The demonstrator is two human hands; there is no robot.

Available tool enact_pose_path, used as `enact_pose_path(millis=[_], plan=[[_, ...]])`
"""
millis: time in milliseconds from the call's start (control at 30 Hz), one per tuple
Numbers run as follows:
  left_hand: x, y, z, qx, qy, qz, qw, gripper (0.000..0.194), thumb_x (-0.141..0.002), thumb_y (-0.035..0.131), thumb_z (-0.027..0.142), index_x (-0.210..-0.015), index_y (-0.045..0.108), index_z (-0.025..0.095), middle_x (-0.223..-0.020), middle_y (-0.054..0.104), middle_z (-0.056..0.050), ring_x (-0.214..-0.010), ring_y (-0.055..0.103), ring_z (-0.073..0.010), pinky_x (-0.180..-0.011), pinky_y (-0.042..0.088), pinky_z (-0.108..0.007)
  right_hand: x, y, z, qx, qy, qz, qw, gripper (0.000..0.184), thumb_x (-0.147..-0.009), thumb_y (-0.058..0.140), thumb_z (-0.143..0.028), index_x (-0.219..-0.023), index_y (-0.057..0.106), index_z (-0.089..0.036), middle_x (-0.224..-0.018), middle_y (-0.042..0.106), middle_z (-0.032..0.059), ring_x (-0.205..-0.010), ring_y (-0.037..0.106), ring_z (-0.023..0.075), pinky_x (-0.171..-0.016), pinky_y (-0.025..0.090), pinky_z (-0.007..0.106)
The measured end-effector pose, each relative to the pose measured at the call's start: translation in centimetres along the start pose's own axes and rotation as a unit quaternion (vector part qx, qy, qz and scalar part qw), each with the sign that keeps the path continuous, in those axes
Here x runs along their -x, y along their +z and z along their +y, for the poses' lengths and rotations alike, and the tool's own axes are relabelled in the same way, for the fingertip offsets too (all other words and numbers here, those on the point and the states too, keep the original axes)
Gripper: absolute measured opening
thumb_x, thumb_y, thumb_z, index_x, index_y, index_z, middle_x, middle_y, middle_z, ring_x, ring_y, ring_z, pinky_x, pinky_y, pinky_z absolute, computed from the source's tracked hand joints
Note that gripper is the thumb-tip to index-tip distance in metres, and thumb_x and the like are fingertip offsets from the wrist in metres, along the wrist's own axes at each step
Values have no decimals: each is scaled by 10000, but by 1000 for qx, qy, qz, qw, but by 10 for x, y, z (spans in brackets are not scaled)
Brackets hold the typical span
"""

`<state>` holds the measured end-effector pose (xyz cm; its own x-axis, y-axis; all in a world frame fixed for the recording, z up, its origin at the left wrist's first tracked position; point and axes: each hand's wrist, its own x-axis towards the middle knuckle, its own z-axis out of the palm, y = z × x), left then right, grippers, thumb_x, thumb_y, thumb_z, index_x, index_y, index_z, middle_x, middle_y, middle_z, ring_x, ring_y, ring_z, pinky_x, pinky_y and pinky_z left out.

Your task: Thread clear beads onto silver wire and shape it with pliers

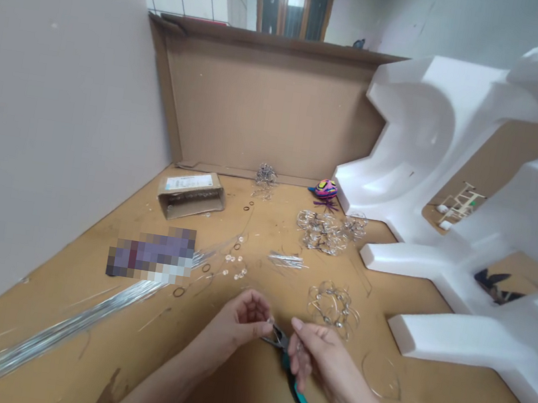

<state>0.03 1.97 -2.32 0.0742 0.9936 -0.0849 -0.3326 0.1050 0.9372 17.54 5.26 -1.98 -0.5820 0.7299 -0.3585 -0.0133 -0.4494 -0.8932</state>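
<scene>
My left hand (246,318) is closed, thumb and fingertips pinched on what looks like a small clear bead (270,321). Just beside those fingertips are the jaws of a pair of pliers (302,402) with teal-green handles, partly covered by my right hand (319,357). The fingers of that hand are curled, thumb against forefinger. Something small and shiny shows between them, too small to name. Whether it also grips the pliers is hidden. Beyond my right hand lies a ring of bent wire and beads (333,305). Loose clear beads (234,265) are scattered beyond my left hand.
A long bundle of straight wires (94,317) lies at left, near a small open cardboard box (191,200). Short wire pieces (286,260), beaded wire clusters (325,233) and a colourful yarn ball (326,188) lie farther back. White foam packing (452,262) borders the right side.
</scene>
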Motion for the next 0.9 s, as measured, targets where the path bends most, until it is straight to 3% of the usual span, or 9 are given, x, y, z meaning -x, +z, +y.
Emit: enact_pose_path(millis=[167, 300, 500, 700, 900], plan=[[2, -3, 1, -52, -28, -22, 998, 303, -624, 727, 219, -839, 522, 160, -742, 575, 7, -678, 524, -98, -668, 398, -239, 0, 1, -2, 62, 7, 42, 997, 534, -721, 504, -607, -494, 535, -124, -339, 487, -16, -234, 369, 44, -292, 228, 155], [3, 0, 3, -105, -16, -28, 994, 316, -624, 721, 216, -858, 516, 164, -721, 566, 9, -668, 518, -106, -656, 394, -247, 2, 3, -5, 109, -24, 92, 989, 573, -710, 482, -644, -455, 505, -132, -300, 416, -42, -231, 297, 24, -303, 182, 158], [4, -1, 5, -39, -59, -34, 997, 347, -596, 744, 195, -866, 528, 159, -719, 591, 4, -660, 536, -103, -632, 385, -232, 6, 3, -7, -19, -28, 56, 998, 505, -757, 467, -601, -513, 491, -160, -303, 400, -58, -246, 280, 42, -302, 180, 170], [7, 5, 6, 94, -80, -24, 992, 153, -664, 686, 148, -740, 553, 141, -729, 613, -18, -729, 591, -136, -776, 402, -290, 6, 2, -6, 19, -93, 54, 994, 488, -801, 466, -536, -531, 520, -133, -368, 487, -26, -305, 403, 50, -378, 289, 176], [7, 10, 8, 103, -28, -5, 994, 225, -669, 678, 125, -852, 558, 176, -742, 578, 10, -694, 569, -117, -722, 416, -269, 6, 2, -8, 19, -92, -14, 996, 315, -702, 642, -445, -736, 584, -137, -614, 640, 17, -460, 571, 102, -488, 427, 223]])
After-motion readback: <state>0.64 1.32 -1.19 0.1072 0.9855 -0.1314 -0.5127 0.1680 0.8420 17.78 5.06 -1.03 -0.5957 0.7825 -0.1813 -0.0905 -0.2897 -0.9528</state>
